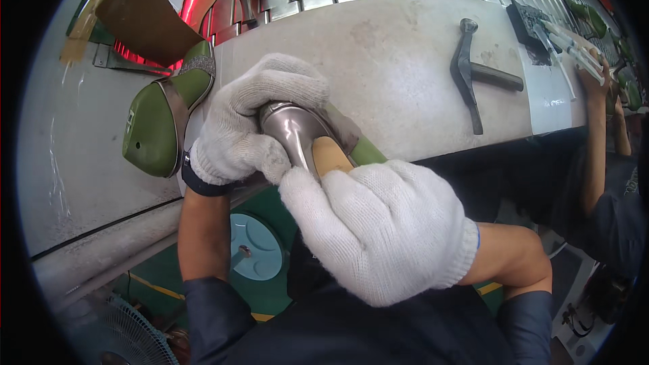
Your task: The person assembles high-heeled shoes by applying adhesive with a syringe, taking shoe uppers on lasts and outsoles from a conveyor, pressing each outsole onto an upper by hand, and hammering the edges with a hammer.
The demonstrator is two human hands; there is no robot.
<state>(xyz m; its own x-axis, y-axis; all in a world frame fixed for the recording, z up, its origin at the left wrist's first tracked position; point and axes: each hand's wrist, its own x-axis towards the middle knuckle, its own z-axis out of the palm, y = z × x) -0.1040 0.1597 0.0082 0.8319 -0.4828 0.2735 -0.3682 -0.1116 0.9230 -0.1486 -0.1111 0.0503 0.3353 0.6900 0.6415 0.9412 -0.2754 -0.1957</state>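
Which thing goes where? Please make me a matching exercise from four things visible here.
1. Hammer
2. Silver shoe
3. Green shoe form with a hole
4. Pale-blue disc

A. Below the edge of the table
B. Left of the left hand
C. On the table, beyond the right hand
D. Held between both hands

Pairs: 1-C, 2-D, 3-B, 4-A

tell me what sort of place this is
Likely a shoe factory or workshop, judging by the heeled shoe, the green last at left and the hammer.
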